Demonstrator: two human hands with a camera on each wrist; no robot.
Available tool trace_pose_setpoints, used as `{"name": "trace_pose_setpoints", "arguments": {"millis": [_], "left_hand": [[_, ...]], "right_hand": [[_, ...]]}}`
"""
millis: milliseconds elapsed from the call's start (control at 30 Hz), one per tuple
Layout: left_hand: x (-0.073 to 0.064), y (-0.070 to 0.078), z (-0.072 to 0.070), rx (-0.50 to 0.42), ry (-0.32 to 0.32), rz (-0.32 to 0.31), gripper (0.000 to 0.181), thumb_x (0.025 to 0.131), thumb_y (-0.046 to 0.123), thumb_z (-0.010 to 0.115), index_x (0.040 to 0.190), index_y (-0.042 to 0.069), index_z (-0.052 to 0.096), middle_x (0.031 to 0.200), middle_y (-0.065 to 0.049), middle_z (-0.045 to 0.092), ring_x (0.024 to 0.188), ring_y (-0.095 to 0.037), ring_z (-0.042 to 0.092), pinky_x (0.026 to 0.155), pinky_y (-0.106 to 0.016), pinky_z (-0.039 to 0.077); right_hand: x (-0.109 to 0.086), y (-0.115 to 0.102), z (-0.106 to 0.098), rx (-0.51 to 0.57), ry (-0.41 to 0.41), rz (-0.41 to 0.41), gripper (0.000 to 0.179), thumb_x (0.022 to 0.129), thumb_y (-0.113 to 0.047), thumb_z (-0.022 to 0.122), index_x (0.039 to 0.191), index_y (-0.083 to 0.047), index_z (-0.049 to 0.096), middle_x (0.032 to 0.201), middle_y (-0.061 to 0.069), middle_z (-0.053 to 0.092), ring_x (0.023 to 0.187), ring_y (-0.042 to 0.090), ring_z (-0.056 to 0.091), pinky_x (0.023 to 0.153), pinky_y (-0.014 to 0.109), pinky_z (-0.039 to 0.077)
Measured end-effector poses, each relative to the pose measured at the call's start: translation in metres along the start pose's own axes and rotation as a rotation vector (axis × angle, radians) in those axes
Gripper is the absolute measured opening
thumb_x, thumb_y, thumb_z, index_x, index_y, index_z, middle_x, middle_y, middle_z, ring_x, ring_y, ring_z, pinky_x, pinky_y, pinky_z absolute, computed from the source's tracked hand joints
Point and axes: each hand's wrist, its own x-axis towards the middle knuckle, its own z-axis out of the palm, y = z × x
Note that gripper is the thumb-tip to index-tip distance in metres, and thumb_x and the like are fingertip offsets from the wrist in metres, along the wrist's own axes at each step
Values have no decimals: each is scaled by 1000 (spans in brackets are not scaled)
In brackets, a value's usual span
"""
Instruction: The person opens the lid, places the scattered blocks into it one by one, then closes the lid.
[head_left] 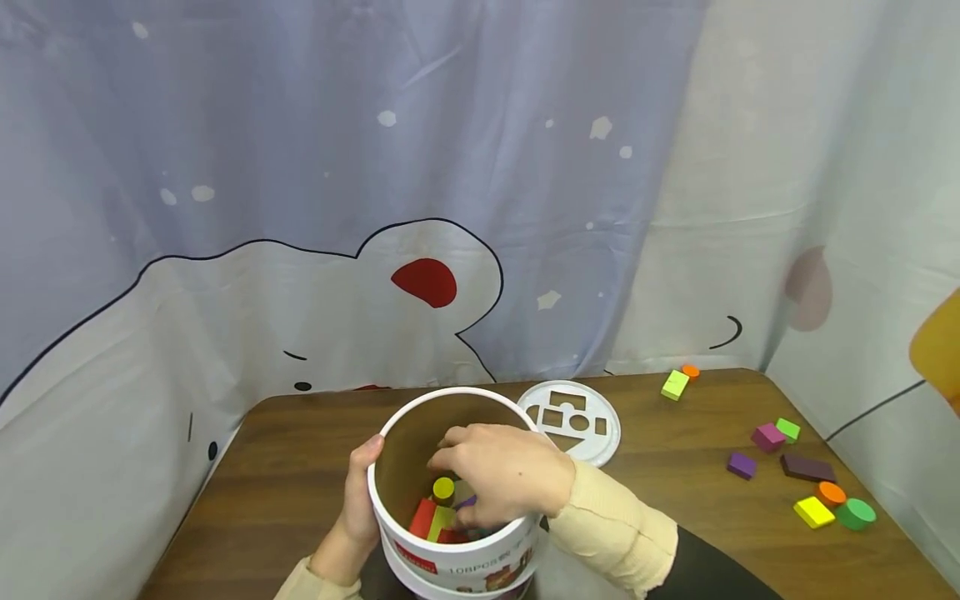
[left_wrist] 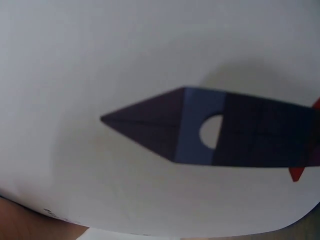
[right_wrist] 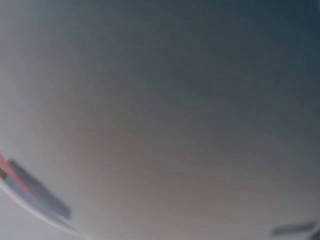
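A white round bucket (head_left: 454, 557) with printed pictures and lettering is tilted toward me. My left hand (head_left: 362, 492) holds its left side, the thumb up at the rim. In the left wrist view, the white bucket wall shows a dark pointed print (left_wrist: 200, 127). My right hand (head_left: 504, 471) reaches over the rim into the bucket, thumb and fingers apart over the blocks. Inside lie a yellow cylinder (head_left: 443, 490), a red block (head_left: 422, 518), a yellow-green block (head_left: 441, 523) and a purple piece. The right hand partly hides the contents. The right wrist view shows mostly a blurred pale surface.
Behind the bucket lies a white lid (head_left: 600, 450) with shaped holes. Several coloured blocks are scattered on the right of the wooden table (head_left: 675, 467), including a purple block (head_left: 742, 466), a dark plank (head_left: 807, 467) and a green cylinder (head_left: 855, 514). A printed curtain (head_left: 300, 125) hangs behind.
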Motion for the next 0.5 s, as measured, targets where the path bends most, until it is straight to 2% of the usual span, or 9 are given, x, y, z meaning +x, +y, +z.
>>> {"name": "trace_pose_setpoints", "arguments": {"millis": [100, 300, 500], "left_hand": [[-1, -2, -2, -5, -10, -5, 60, 107, 49, 10, 147, 22, 46, 143, 7, 56, 131, -9, 54, 114, -35, 42], [-2, -3, -1, 16, 12, -19, 62, 107, 49, 8, 150, 19, 42, 143, 9, 54, 132, -7, 53, 116, -39, 40], [-1, 4, 4, 18, 8, 5, 61, 107, 45, 10, 149, 17, 43, 143, 9, 56, 132, -11, 54, 114, -36, 42]], "right_hand": [[0, 0, 2, 12, 29, -5, 53, 79, -42, 84, 129, -31, 71, 124, -13, 67, 111, 6, 66, 93, 25, 55], [-2, 1, 4, 48, 116, -4, 48, 84, -42, 79, 129, -29, 70, 128, -12, 65, 117, 7, 64, 100, 25, 52], [-4, 5, 3, 181, 246, -27, 42, 88, -37, 77, 127, -25, 70, 131, -10, 65, 123, 8, 62, 107, 27, 49]]}}
